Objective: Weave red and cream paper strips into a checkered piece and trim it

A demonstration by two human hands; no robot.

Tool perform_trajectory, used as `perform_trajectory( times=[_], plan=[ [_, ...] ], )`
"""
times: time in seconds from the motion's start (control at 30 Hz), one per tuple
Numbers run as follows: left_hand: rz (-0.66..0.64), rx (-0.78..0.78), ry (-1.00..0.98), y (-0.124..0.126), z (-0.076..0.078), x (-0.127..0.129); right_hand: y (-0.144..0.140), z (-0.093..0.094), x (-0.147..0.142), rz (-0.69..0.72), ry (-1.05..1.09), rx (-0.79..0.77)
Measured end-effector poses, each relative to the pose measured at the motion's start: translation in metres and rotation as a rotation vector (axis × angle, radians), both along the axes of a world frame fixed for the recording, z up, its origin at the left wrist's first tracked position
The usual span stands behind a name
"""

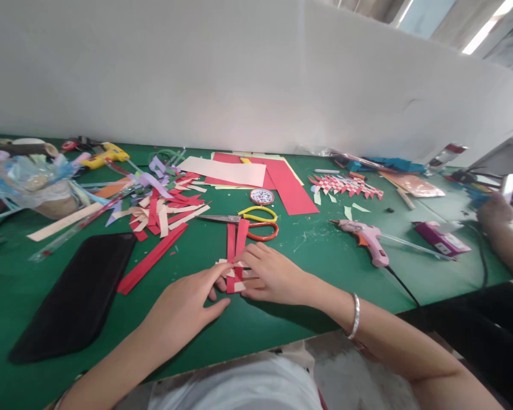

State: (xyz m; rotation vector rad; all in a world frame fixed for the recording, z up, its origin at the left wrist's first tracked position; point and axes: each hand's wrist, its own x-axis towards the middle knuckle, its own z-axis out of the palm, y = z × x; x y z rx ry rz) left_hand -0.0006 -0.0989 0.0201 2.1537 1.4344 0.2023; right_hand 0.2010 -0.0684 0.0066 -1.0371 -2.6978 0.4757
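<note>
Woven paper strips [235, 267], red and cream, lie on green table [308, 250] near front edge, two red strips running toward 12 o'clock. Left hand [188, 307] pinches weave's left edge; right hand [273, 276] presses fingers on its right side. One pair of scissors [256, 222] just beyond at 12 o'clock. One pink glue gun [365, 239] at 2 o'clock. One black case [77, 296] at 9 o'clock.

i see red strips [236, 242] woven with cream strips [231, 273], lying flat on green table, red ends pointing away from me.
</note>
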Motion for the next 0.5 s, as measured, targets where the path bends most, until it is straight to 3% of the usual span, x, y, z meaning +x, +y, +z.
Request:
perform_trajectory(
  times=[0.17, 0.33, 0.5],
  plan=[
    [0.007, 0.011, 0.030, 0.003, 0.000, -0.006, -0.002, -0.001, 0.003, -0.004, -0.006, -0.002],
    [0.097, 0.188, 0.068, 0.009, -0.004, -0.016, -0.003, -0.001, 0.006, -0.025, 0.002, -0.032],
    [0.060, 0.072, 0.026, 0.012, -0.007, -0.016, -0.005, 0.001, 0.006, -0.029, -0.011, -0.004]
  ],
)
